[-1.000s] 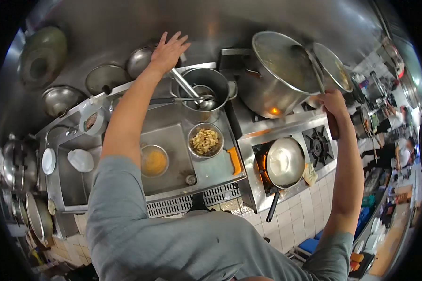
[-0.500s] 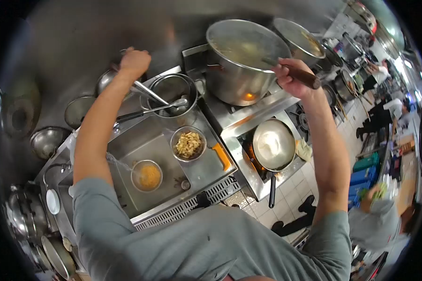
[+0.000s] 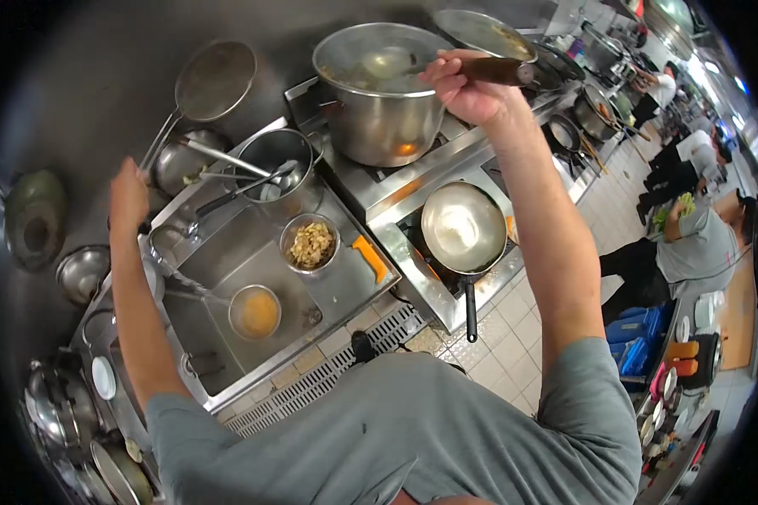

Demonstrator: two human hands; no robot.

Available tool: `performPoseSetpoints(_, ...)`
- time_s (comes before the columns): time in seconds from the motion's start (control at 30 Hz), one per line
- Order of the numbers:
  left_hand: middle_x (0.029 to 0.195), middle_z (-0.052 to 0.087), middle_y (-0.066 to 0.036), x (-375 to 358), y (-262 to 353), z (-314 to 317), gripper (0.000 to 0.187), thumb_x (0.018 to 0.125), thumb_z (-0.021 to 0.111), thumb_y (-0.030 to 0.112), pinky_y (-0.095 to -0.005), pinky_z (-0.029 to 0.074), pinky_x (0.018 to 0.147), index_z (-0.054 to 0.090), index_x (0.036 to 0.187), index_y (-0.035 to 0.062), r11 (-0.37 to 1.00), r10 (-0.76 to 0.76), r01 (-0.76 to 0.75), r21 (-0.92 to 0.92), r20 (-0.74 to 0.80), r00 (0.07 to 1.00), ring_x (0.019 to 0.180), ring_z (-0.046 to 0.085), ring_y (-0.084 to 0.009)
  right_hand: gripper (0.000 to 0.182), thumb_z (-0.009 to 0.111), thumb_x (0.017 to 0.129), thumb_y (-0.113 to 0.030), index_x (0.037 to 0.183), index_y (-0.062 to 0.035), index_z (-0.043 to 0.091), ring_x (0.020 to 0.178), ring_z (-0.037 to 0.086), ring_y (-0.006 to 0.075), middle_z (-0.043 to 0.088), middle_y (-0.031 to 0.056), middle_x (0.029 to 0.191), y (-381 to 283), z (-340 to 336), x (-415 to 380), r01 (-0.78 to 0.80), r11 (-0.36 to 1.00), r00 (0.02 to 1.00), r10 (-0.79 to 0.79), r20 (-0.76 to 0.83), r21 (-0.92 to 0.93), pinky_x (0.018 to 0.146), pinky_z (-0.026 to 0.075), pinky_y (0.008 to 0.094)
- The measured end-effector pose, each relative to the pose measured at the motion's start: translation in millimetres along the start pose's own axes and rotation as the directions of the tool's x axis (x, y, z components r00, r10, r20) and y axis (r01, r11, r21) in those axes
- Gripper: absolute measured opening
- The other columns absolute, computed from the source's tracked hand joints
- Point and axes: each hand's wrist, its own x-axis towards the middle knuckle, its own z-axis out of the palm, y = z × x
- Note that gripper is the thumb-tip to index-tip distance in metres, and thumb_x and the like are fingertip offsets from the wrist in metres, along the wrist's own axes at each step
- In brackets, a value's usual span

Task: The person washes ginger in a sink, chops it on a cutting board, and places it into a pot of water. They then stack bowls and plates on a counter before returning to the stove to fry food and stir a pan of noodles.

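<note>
My left hand (image 3: 129, 200) is closed round the wire handle of a round mesh strainer (image 3: 216, 82), its mesh raised near the back wall. My right hand (image 3: 472, 88) grips the dark wooden handle of a ladle (image 3: 499, 71) over the rim of a big steel stockpot (image 3: 379, 126). Within the pot, a pale round shape that looks like the ladle's bowl sits in the cloudy liquid. A smaller pot (image 3: 278, 198) holding long-handled utensils stands between my arms. Below it is a steel bowl of light brown chunks (image 3: 311, 244).
Water runs from a tap into the sink (image 3: 227, 345) beside a bowl of orange-yellow contents (image 3: 255, 312). An orange-handled tool (image 3: 369, 257) lies on the sink's edge. A frying pan (image 3: 465, 227) sits on a burner, handle toward me. Co-workers (image 3: 703, 244) stand at the right.
My left hand has moved left and down, and the strainer now shows raised by the wall. My right hand has shifted left and up with the ladle. The whole view has shifted.
</note>
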Motion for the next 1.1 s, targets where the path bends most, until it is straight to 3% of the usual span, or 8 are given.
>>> performPoseSetpoints(0.2,0.077,0.060,-0.005,-184,52,18,0.020,0.097,0.052,0.012,-0.0250,0.047,0.052,0.058,0.114,0.0045,0.397,0.055,0.403,-0.825,0.459,0.887,0.059,0.058,-0.0110,0.005,0.050,0.086,0.000,0.083,0.0004,0.045,0.059,0.056,0.0171,0.051,0.0081,0.076,-1,17,-25,0.011,0.997,0.997,-0.006,-0.076,0.072,0.049,0.043,0.0230)
performPoseSetpoints(0.27,0.075,0.059,-0.005,-267,110,22,0.026,0.098,0.053,0.014,-0.0257,0.045,0.045,0.057,0.121,0.0031,0.151,0.139,0.557,-0.817,0.575,0.806,0.047,0.053,-0.0118,0.065,0.052,0.093,0.002,0.140,0.0143,0.010,0.059,0.057,0.0137,0.052,0.0095,0.081,3,18,-39,0.188,0.982,0.981,-0.189,-0.045,-0.016,0.046,0.044,0.0219)
performPoseSetpoints(0.3,0.073,0.058,-0.005,-285,124,34,0.027,0.098,0.052,0.016,-0.0248,0.042,0.043,0.058,0.121,0.0021,0.062,0.162,0.614,-0.786,0.615,0.771,0.042,0.049,-0.0116,0.064,0.050,0.095,0.000,0.140,0.0157,0.008,0.058,0.056,0.0133,0.050,0.0083,0.080,6,21,-44,0.214,0.977,0.975,-0.214,-0.056,-0.001,0.044,0.042,0.0211)
performPoseSetpoints(0.43,0.072,0.057,-0.005,-331,197,62,0.029,0.098,0.051,0.016,-0.0236,0.037,0.041,0.056,0.122,-0.0012,0.034,0.233,0.664,-0.747,0.652,0.721,0.045,0.048,-0.0104,0.018,0.039,0.097,-0.007,0.083,0.0027,0.045,0.053,0.059,0.0175,0.054,0.0113,0.070,24,43,-85,0.267,0.960,0.962,-0.262,-0.072,0.080,0.043,0.051,0.0224)
performPoseSetpoints(0.73,0.074,0.057,-0.006,-331,317,121,0.034,0.096,0.050,0.015,-0.0261,0.037,0.040,0.054,0.124,-0.0053,-0.095,0.430,0.820,-0.565,0.719,0.545,0.046,0.049,-0.0115,0.017,0.045,0.096,-0.006,0.082,0.0031,0.045,0.050,0.056,0.0156,0.054,0.0094,0.069,39,32,-202,0.277,0.960,0.959,-0.274,-0.071,0.031,0.041,0.047,0.0214)
performPoseSetpoints(0.8,0.074,0.057,-0.006,-335,339,128,0.035,0.096,0.050,0.015,-0.0265,0.037,0.040,0.054,0.124,-0.0055,-0.113,0.485,0.845,-0.522,0.714,0.506,0.046,0.049,-0.0118,0.060,0.050,0.098,-0.004,0.139,0.0179,0.012,0.058,0.057,0.0124,0.051,0.0092,0.084,34,2,-228,0.153,0.979,0.987,-0.144,0.076,-0.133,0.042,0.043,0.0203)
performPoseSetpoints(0.83,0.075,0.057,-0.005,-336,349,132,0.032,0.096,0.051,0.015,-0.0256,0.037,0.040,0.056,0.122,-0.0030,-0.113,0.504,0.848,-0.518,0.706,0.498,0.046,0.048,-0.0108,0.023,0.050,0.095,-0.007,0.108,0.0123,0.047,0.059,0.054,0.0110,0.051,0.0079,0.076,43,-3,-241,0.116,0.985,0.993,-0.111,0.042,-0.131,0.046,0.042,0.0206)
performPoseSetpoints(1.1,0.074,0.056,-0.004,-356,399,153,0.028,0.097,0.049,0.014,-0.0253,0.036,0.040,0.057,0.119,-0.0011,-0.106,0.565,0.897,-0.429,0.717,0.409,0.047,0.047,-0.0097,0.030,0.056,0.095,-0.019,0.114,0.0037,0.053,0.052,0.051,0.0075,0.053,0.0002,0.073,145,-175,-317,0.090,0.956,0.926,-0.184,-0.331,-0.280,0.037,0.039,0.0201)
